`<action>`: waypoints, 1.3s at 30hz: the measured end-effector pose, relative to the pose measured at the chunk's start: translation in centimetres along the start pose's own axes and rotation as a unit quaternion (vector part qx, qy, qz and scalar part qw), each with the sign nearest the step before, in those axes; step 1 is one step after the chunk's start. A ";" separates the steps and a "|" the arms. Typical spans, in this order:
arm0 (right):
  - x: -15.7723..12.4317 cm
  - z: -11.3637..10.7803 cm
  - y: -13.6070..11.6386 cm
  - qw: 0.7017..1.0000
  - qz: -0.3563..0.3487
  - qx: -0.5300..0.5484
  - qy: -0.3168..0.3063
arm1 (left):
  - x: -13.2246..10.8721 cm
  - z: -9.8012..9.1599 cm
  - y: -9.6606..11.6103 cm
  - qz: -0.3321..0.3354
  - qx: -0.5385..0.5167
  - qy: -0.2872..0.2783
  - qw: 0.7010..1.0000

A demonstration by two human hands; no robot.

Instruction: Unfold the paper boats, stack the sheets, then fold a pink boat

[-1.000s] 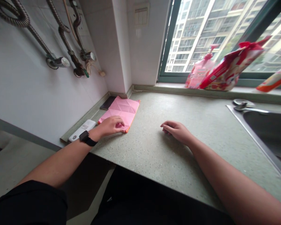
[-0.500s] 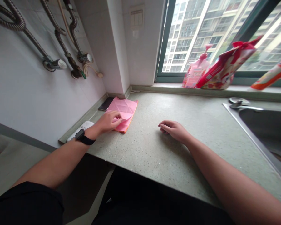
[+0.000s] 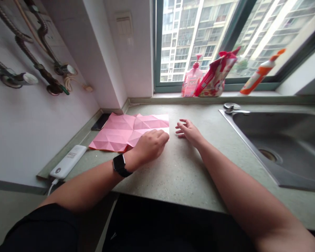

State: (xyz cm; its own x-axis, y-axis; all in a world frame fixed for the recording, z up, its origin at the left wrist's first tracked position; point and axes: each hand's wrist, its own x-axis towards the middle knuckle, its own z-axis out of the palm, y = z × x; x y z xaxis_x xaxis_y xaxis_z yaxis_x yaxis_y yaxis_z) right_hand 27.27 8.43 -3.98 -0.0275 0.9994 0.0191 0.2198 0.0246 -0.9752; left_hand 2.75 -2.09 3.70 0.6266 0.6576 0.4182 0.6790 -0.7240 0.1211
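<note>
Speckled green countertop [image 3: 199, 185] runs under a window, with a steel sink [image 3: 275, 147] to the right. The creased pink paper [image 3: 120, 131] lies unfolded flat on it. The left hand [image 3: 149, 147], wearing a black smartwatch [image 3: 119, 165], rests palm down with fingers curled onto the paper's near right corner; whether it pinches the sheet cannot be told. The right hand [image 3: 189, 133] lies half open on the bare counter just beside the paper, holding nothing. A dark phone [image 3: 101, 121] sits just beyond the paper, and a white power bank [image 3: 67, 161] lies near it along the wall.
</note>
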 end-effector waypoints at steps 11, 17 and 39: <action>0.8 -3.1 0.5 0.906 -0.253 -0.301 0.156 | 2.3 5.2 -0.6 0.146 -0.118 -0.087 0.978; 0.2 -1.4 0.7 0.925 -0.253 -0.283 -0.032 | -0.1 5.6 -5.2 0.186 -0.102 -0.165 0.963; 2.3 3.1 0.2 0.808 -0.321 -0.388 -0.305 | -2.6 5.4 -2.5 0.174 -0.143 -0.237 0.945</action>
State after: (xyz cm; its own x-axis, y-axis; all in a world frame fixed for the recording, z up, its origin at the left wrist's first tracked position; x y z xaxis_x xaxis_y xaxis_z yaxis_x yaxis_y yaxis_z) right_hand 24.21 10.71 -4.81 -0.8028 0.5834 0.1229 0.5079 0.7771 -0.3717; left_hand 1.47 -0.92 -2.52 0.9398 0.3397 0.0363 0.3116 -0.8959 0.3165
